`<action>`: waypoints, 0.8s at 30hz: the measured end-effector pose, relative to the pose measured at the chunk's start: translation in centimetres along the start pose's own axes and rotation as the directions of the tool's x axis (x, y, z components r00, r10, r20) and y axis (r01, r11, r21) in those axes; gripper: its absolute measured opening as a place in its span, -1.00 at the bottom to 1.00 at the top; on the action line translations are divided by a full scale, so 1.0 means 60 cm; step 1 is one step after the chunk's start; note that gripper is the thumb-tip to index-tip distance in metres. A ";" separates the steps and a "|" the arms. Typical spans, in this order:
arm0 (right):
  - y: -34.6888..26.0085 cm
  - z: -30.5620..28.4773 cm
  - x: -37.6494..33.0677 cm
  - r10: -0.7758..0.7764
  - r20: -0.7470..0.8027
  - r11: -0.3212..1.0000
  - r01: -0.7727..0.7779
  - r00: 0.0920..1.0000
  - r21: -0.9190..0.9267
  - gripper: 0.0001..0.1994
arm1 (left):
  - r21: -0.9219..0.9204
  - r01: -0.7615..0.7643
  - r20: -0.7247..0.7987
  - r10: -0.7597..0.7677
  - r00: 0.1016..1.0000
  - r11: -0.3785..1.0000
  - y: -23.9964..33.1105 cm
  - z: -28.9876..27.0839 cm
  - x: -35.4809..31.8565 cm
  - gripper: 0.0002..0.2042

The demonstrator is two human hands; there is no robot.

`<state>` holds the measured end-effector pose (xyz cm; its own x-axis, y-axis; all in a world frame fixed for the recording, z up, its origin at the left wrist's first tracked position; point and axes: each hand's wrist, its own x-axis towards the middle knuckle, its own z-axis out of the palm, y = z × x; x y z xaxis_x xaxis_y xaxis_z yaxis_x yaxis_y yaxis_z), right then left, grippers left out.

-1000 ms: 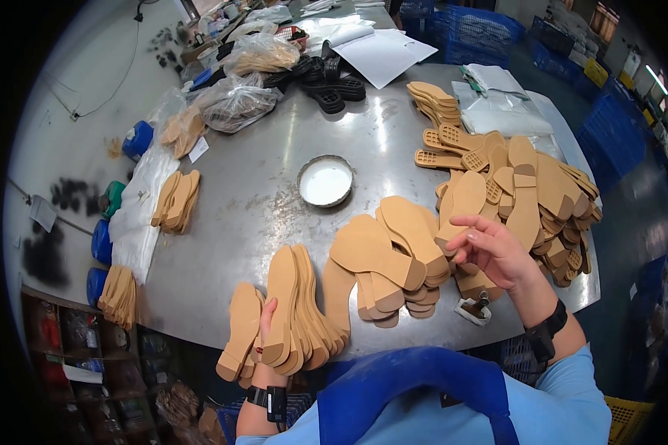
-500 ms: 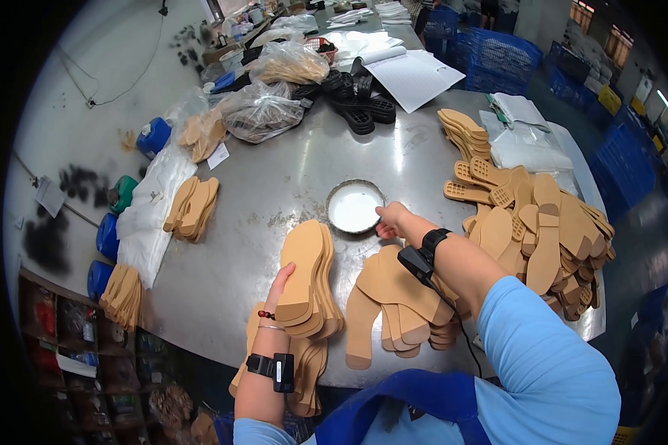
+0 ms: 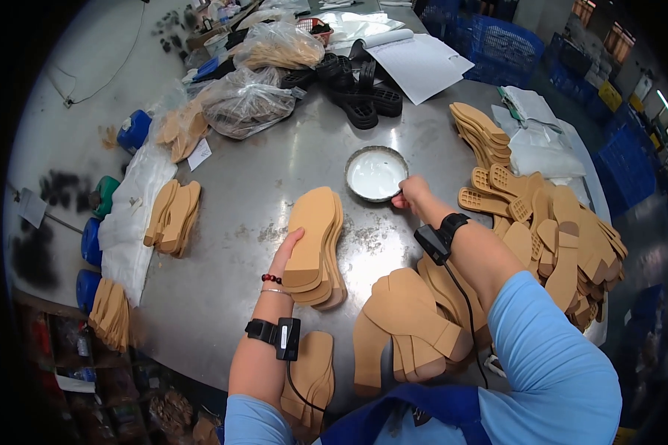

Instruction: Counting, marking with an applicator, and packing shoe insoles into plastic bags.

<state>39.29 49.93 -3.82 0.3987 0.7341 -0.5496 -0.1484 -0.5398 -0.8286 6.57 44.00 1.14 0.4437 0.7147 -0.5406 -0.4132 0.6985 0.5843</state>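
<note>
My left hand (image 3: 286, 256) is closed around a stack of tan insoles (image 3: 310, 230), held upright above the metal table, the thumb along its left edge. My right hand (image 3: 412, 193) grips the near right rim of a shallow round dish (image 3: 375, 172), its inside white and its rim dark. Part of those fingers is hidden behind the hand. Below my right forearm lies a loose pile of insoles (image 3: 408, 319). Another small pile (image 3: 315, 371) sits beside my left forearm at the table's near edge.
A large heap of insoles (image 3: 564, 252) covers the right side of the metal table (image 3: 223, 289). Smaller bundles (image 3: 174, 215) lie at left. Black shoe soles (image 3: 360, 104), plastic bags (image 3: 249, 104) and white paper (image 3: 423, 70) stand farther back. Blue crates (image 3: 505, 44) are beyond.
The dish has slid farther away across the table with my right hand at its rim. My left hand has lifted the insole stack up and away from the near pile. The view has shifted slightly.
</note>
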 end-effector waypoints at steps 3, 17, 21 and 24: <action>-0.017 -0.023 0.032 0.000 -0.058 1.000 0.001 0.998 0.015 -0.78 | 0.086 0.020 -0.039 -0.017 0.999 0.996 0.003 0.018 0.062 -0.57; 0.032 -0.158 -0.349 -0.228 0.671 0.510 0.673 0.706 -0.535 -0.36 | 0.597 -0.333 -0.387 0.626 0.678 0.730 0.010 -0.057 0.042 -0.37; 0.110 -0.206 -0.500 -0.264 0.727 -0.023 0.749 0.634 -0.662 -0.34 | 0.473 -0.640 -0.355 0.796 0.490 0.605 -0.067 -0.004 -0.120 -0.67; 0.145 -0.223 -0.522 -0.228 0.696 0.084 0.725 0.681 -0.683 -0.37 | 0.271 -0.416 -0.083 0.452 0.888 0.868 -0.172 0.024 -0.206 -0.72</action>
<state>37.62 16.71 7.60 -0.3240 0.9097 -0.2598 0.8949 0.2056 -0.3961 6.50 27.89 2.66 0.1413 0.9536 -0.2660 -0.3274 0.2986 0.8964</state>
